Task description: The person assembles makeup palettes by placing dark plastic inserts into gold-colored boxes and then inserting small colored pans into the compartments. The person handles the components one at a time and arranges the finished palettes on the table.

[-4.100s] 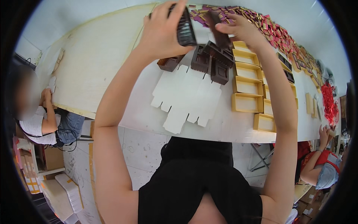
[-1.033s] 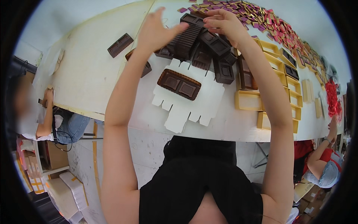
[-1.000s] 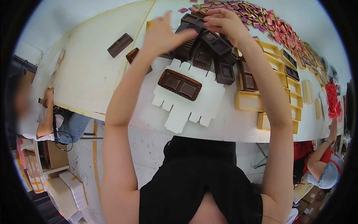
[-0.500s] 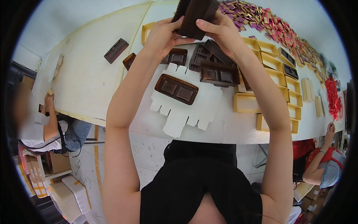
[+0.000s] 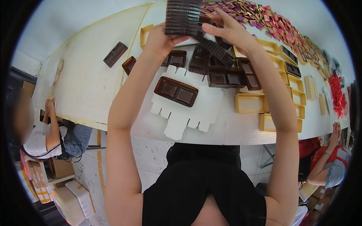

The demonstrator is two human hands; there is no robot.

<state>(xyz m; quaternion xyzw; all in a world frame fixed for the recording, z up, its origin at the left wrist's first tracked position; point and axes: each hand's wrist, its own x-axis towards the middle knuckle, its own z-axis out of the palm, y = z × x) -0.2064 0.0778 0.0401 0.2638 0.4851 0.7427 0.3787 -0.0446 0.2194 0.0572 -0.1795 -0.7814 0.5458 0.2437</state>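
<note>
A stack of nested dark brown plastic trays (image 5: pixel 183 18) is gripped in my left hand (image 5: pixel 164 39) at the far middle of the table. Beside it, my right hand (image 5: pixel 234 34) has its thumb and fingers apart and nothing in its grasp. Just under that hand lies a loose pile of brown trays, a tilted one (image 5: pixel 218 52) on top. Nearer to me, a single two-compartment tray (image 5: pixel 176 91) rests on a flat, unfolded white carton (image 5: pixel 181 126). One more tray (image 5: pixel 226 77) sits at the pile's near side.
Several yellow open boxes (image 5: pixel 251 103) stand in rows at the right, two with brown trays inside. Beyond is a heap of small purple, red and gold pieces (image 5: pixel 260 19). Red ribbon-like strands (image 5: pixel 336 94) lie far right. A lone tray (image 5: pixel 115 54) is at left. Other people sit at both sides.
The tray stack has moved left and turned in my left hand. My right hand has come off it and opened. More trays lie in the pile below.
</note>
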